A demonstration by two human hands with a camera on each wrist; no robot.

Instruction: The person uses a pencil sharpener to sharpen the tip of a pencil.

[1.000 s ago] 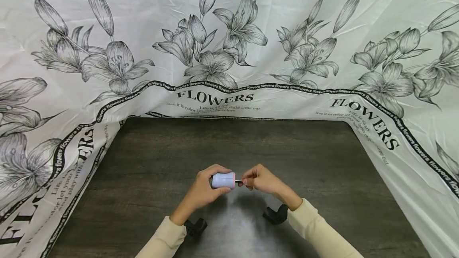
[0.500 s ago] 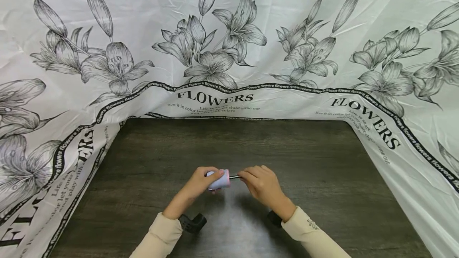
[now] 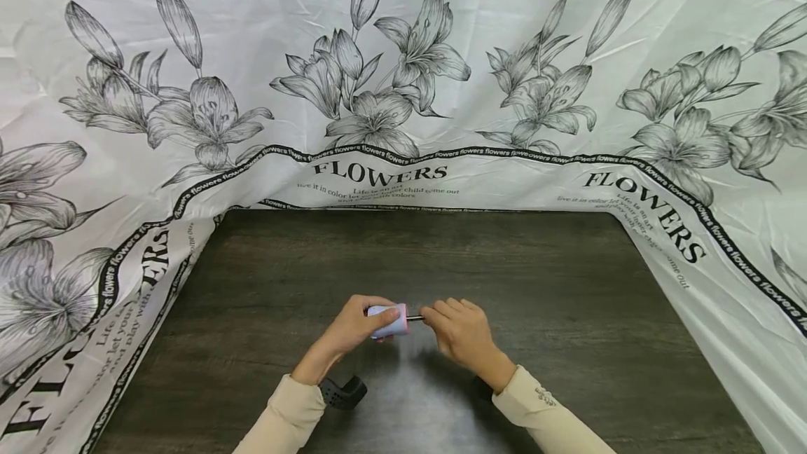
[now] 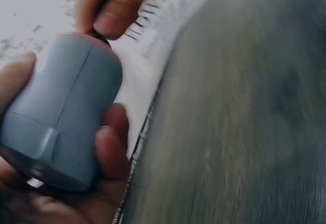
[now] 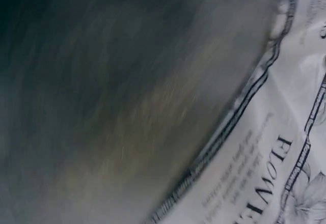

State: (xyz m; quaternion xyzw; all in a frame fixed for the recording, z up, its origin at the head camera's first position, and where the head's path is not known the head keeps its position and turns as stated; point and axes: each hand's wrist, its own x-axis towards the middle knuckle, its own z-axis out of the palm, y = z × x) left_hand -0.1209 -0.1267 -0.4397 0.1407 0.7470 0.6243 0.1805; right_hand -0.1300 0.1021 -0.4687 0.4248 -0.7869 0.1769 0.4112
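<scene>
Fingers [image 4: 113, 155] of the left hand [image 3: 348, 326] curl around a smooth, rounded, pale-blue cylinder [image 4: 61, 99], over the dark wood-grained table [image 3: 284, 258]. Right hand [image 3: 463, 331] pinches a thin shiny rod [image 3: 415, 318] at the cylinder's pink end [image 3: 406, 319], hiding the rod's tip. Creased flower-printed cloth [image 3: 460, 118] borders the table.

Up at the person's head, one camera looks forward and down over the wood-grain table [image 3: 403, 251] to the flower-printed cloth [image 3: 403, 181], far enough back to take in the table's whole far edge. The left wrist's camera sits close, peering along the left hand [image 3: 349, 324] at a pink-ended lavender cylinder [image 4: 74, 89], with the right hand [image 3: 463, 333] just beyond; the head view shares all three. The right wrist's camera faces slantwise across the tabletop to the cloth's FLOWERS lettering [image 5: 271, 168], which the head view also covers.
</scene>
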